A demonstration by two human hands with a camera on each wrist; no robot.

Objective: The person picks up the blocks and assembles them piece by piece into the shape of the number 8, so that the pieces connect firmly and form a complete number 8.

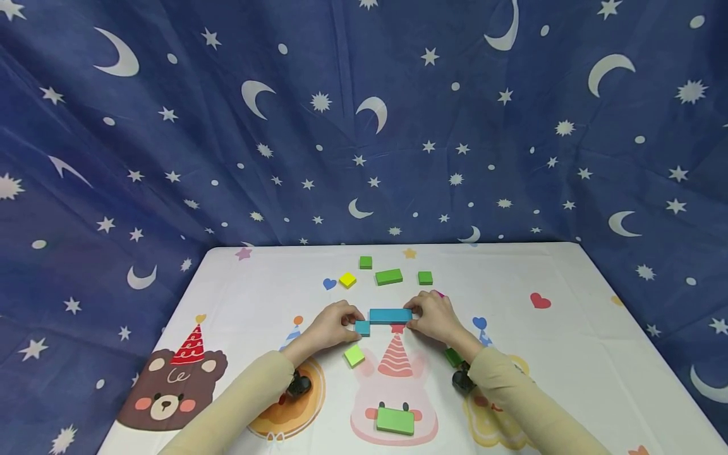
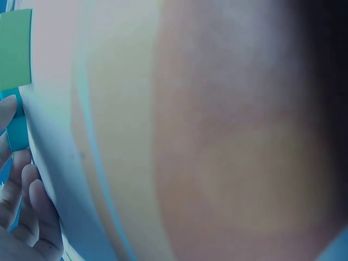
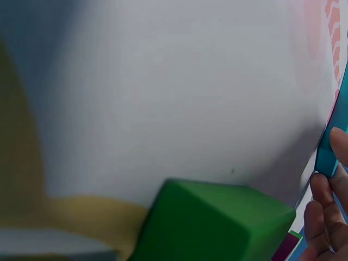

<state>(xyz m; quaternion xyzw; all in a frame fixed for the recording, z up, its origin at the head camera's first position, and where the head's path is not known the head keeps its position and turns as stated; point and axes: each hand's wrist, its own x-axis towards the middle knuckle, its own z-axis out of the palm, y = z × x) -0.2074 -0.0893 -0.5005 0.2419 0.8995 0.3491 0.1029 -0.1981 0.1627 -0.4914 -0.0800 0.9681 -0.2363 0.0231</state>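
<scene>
A small blue block (image 1: 362, 328) lies on the table between the thumb and fingers of my left hand (image 1: 332, 325), which pinches it. Right beside it, slightly farther back, lies a long blue block (image 1: 390, 316). My right hand (image 1: 436, 318) pinches the right end of that long block. In the right wrist view, the thumb (image 3: 340, 145) rests on the long block's face, with the other fingers curled near its end. The left wrist view has the fingers at its left edge, around blue, with a light green block (image 2: 15, 50) above them.
Behind the hands lie a yellow block (image 1: 347, 280) and several green blocks (image 1: 389, 277). A magenta block (image 1: 437, 293) is partly hidden by my right hand. A dark green block (image 1: 453, 357) sits by the right wrist. Nearer are light green blocks (image 1: 395, 421) on the printed tablecloth (image 1: 569, 354).
</scene>
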